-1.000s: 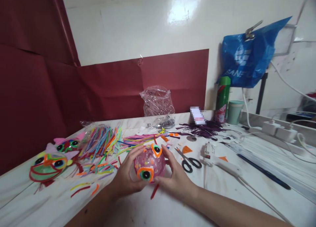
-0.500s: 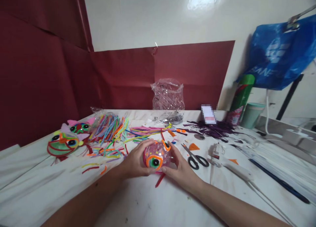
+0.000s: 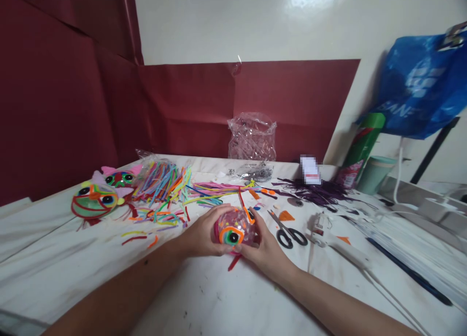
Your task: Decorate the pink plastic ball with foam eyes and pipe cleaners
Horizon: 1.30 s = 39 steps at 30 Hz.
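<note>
At the frame's lower centre, a pink ball (image 3: 239,222) sat between left hand (image 3: 202,233) and right hand (image 3: 269,251), both grasping it.

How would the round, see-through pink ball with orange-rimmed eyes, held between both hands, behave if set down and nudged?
The pink ball would probably roll, given its curved body, though its attached eyes might make it wobble. Glossy highlights suggest a smooth, perhaps slippery surface. Its see-through body hints at lightness.
</note>
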Available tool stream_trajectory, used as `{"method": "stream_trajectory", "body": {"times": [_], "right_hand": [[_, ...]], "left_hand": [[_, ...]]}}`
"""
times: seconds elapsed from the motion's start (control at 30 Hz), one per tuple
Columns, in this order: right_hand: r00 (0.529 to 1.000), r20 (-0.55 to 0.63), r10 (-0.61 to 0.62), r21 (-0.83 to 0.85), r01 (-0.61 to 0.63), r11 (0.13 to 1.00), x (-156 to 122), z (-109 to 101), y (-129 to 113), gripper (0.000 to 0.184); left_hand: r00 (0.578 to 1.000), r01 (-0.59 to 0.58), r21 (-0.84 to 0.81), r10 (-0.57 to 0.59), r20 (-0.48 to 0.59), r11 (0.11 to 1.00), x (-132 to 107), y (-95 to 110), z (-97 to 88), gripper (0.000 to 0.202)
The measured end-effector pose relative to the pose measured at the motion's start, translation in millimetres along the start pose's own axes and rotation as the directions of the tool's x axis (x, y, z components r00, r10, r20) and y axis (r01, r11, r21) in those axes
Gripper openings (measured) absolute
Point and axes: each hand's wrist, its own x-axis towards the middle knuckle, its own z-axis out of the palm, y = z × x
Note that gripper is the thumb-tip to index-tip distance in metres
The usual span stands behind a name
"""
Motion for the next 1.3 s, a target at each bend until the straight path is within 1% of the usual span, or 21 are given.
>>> {"method": "stream_trajectory", "body": {"times": [0.13,0.27,0.37,0.47,0.53,0.6,0.67,0.73,0.8,0.87,0.97,1.03,1.17,1.23,1.3], "right_hand": [[0.999,0.036,0.016,0.057,-0.018,0.998,-0.6,1.2,-4.2,0.106],[1.000,0.013,0.023,0.027,-0.023,0.999,-1.1,2.3,-4.6,0.110],[0.999,-0.013,0.033,0.006,-0.033,0.999,0.2,1.9,-1.4,0.113],[0.999,-0.030,0.035,0.005,-0.035,0.999,2.0,1.6,0.7,0.111],[0.998,-0.037,0.047,0.031,-0.046,0.998,2.9,1.8,0.1,0.110],[0.996,-0.039,0.084,0.086,-0.080,0.993,3.5,2.1,-1.5,0.110],[0.991,-0.037,0.129,0.144,-0.123,0.982,4.1,2.1,-2.4,0.112],[0.987,-0.038,0.159,0.173,-0.151,0.973,5.0,1.4,-1.4,0.112],[0.983,-0.054,0.173,0.166,-0.162,0.973,6.3,0.2,1.4,0.109],[0.983,-0.062,0.170,0.165,-0.158,0.974,7.4,-0.7,4.4,0.107],[0.989,-0.044,0.145,0.188,-0.134,0.973,8.0,-0.6,5.8,0.109],[0.989,-0.053,0.137,0.149,-0.128,0.980,7.4,0.2,4.3,0.112],[0.982,-0.127,0.136,0.013,-0.136,0.991,6.5,1.0,3.0,0.112],[0.981,-0.148,0.126,-0.013,-0.129,0.992,7.3,0.4,6.1,0.109],[0.981,-0.151,0.123,-0.019,-0.127,0.992,8.9,-0.8,10.7,0.105]], "left_hand": [[1.000,-0.004,-0.013,0.004,-0.004,1.000,0.2,-0.1,1.4,0.084],[1.000,-0.012,-0.017,0.012,-0.010,1.000,1.5,0.7,4.1,0.084],[1.000,0.024,-0.047,-0.025,-0.011,0.999,2.6,2.6,3.9,0.082],[0.997,0.084,-0.116,-0.083,0.007,0.990,3.0,4.9,0.4,0.082],[0.991,0.133,-0.181,-0.129,0.037,0.974,2.7,5.3,-2.4,0.082],[0.985,0.172,-0.265,-0.162,0.061,0.949,2.3,3.9,-3.5,0.078],[0.982,0.188,-0.336,-0.175,0.067,0.923,2.0,1.1,-2.0,0.075],[0.983,0.183,-0.369,-0.179,0.045,0.911,2.1,-1.6,1.6,0.074],[0.982,0.178,-0.371,-0.186,0.013,0.912,2.9,-2.7,5.8,0.073],[0.981,0.173,-0.363,-0.192,-0.017,0.916,3.8,-1.7,8.9,0.069],[0.980,0.173,-0.340,-0.197,-0.039,0.925,4.8,2.6,11.3,0.066],[0.979,0.166,-0.343,-0.196,-0.056,0.925,5.1,5.1,12.4,0.063],[0.977,0.161,-0.410,-0.203,-0.061,0.898,5.4,5.4,14.3,0.061],[0.974,0.183,-0.486,-0.226,-0.030,0.854,6.2,4.2,14.4,0.060],[0.963,0.211,-0.560,-0.269,-0.022,0.801,7.4,3.8,14.0,0.055]]}}
